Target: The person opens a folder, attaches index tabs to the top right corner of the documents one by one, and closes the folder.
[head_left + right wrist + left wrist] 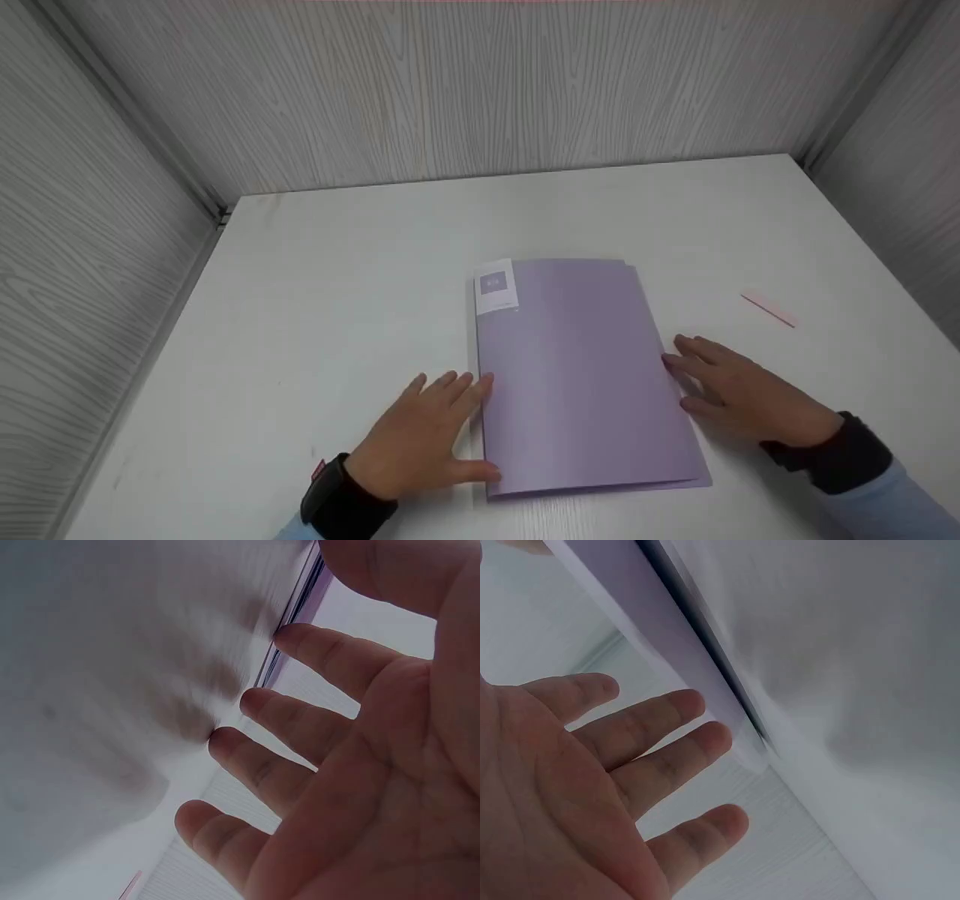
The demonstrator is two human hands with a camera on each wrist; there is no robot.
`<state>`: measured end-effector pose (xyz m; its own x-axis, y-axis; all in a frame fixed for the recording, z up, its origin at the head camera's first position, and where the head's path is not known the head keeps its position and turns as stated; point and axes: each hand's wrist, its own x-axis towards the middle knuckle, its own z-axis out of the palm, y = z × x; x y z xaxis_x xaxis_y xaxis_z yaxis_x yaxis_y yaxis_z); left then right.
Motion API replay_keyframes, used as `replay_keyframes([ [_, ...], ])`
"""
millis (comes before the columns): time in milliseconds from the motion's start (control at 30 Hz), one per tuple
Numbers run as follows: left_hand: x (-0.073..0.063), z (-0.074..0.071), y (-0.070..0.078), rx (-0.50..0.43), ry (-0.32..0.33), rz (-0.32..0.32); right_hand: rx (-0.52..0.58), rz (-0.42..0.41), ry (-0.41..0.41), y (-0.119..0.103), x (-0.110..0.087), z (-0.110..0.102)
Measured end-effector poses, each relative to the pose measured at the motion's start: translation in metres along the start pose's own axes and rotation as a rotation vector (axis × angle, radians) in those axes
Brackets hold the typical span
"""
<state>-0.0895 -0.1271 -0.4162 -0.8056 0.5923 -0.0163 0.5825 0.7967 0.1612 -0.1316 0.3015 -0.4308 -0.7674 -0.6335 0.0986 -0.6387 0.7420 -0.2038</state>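
Walls (pixel 450 90): grey wood-grain
Tabletop (pixel 337 262): white
Purple folder (pixel 577 375): label (pixel 508 301), print illegible
Left hand (pixel 416 446): fingers spread, touching folder
Right hand (pixel 746 394): fingers apart, at edge

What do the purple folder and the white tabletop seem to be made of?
The purple folder looks like thin plastic with a satin finish: a soft pale sheen runs down its front. The white tabletop may be laminate or painted board, judging by its smooth, faintly shiny surface; I can't tell which.
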Motion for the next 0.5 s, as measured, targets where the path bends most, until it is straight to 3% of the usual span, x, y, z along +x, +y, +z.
replay_keyframes([
  [133, 0.003, 0.006, 0.011, -0.003, -0.037, 0.058, 0.015, 0.029, -0.016, 0.0, 0.001, -0.003],
  [333, 0.003, 0.011, 0.015, 0.031, -0.039, 0.07, 0.035, 0.004, 0.026, -0.003, 0.003, -0.003],
  [500, 0.003, 0.011, 0.014, 0.018, -0.049, 0.079, 0.231, 0.094, -0.018, -0.006, 0.003, -0.011],
])
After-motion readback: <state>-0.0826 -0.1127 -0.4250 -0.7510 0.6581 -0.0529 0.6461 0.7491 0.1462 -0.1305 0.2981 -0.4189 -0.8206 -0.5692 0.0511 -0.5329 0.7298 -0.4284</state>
